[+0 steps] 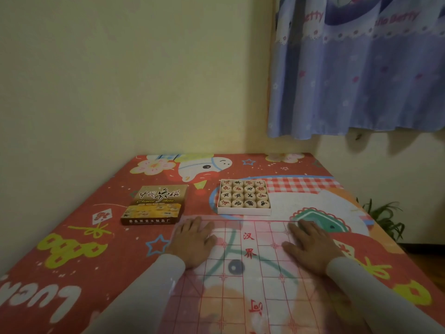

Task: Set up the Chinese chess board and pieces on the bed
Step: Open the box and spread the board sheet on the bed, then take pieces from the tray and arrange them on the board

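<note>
Thin see-through board (250,280): flat on bed (72,237), near edge cut off
left hand (192,242): fingers straight, pressing board
right hand (310,247): same
pieces (244,196): boxed, characters blurry

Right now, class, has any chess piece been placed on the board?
No: the pieces all sit in their white tray, and only the two flat hands rest on the board.

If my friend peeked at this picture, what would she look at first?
Probably the two hands, the left hand and the right hand, pressed flat on a see-through chess board sheet spread over the bright red cartoon bedsheet. Just past the sheet sits an open tray of round wooden chess pieces, with the brown box lid to its left.
</note>
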`<action>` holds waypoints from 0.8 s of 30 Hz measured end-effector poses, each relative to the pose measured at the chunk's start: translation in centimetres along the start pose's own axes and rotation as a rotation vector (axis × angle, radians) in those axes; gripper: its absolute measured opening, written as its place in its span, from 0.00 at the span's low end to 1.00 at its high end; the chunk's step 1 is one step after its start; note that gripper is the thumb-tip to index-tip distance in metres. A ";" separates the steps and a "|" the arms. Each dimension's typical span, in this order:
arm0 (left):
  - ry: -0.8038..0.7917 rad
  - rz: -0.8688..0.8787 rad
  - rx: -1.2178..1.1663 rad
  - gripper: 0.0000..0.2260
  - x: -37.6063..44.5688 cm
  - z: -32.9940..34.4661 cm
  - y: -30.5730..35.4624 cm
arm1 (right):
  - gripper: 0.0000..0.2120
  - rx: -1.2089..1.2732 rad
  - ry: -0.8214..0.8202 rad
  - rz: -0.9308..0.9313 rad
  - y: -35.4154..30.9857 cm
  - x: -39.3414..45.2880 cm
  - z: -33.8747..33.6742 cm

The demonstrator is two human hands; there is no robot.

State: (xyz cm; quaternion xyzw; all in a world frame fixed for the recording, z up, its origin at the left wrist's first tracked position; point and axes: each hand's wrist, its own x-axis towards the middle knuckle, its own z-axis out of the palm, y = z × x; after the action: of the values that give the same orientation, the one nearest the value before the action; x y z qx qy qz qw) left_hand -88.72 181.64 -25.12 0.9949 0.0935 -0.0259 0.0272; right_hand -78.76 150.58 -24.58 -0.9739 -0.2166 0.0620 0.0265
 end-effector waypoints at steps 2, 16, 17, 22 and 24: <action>0.017 0.005 -0.007 0.23 0.5 0.0 -0.1 | 0.35 0.009 0.010 0.002 -0.1 0.5 -0.1; 0.337 0.072 -0.080 0.12 4.1 -3.6 0.6 | 0.18 0.333 0.289 0.005 -3.0 3.4 -3.6; 0.344 0.085 -0.074 0.11 4.7 -4.0 0.9 | 0.17 0.363 0.298 -0.016 -3.5 4.1 -3.9; 0.365 0.019 0.001 0.11 7.2 -5.1 0.1 | 0.15 0.401 0.334 -0.080 -5.5 6.6 -4.6; 0.266 -0.082 0.108 0.18 7.9 -4.5 -2.9 | 0.16 0.398 0.335 -0.089 -5.7 7.3 -4.6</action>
State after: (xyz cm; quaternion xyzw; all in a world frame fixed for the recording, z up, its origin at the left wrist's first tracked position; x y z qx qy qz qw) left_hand -81.31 186.25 -21.27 0.9849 0.1354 0.1003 -0.0399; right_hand -74.01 158.67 -20.39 -0.9358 -0.2354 -0.0599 0.2557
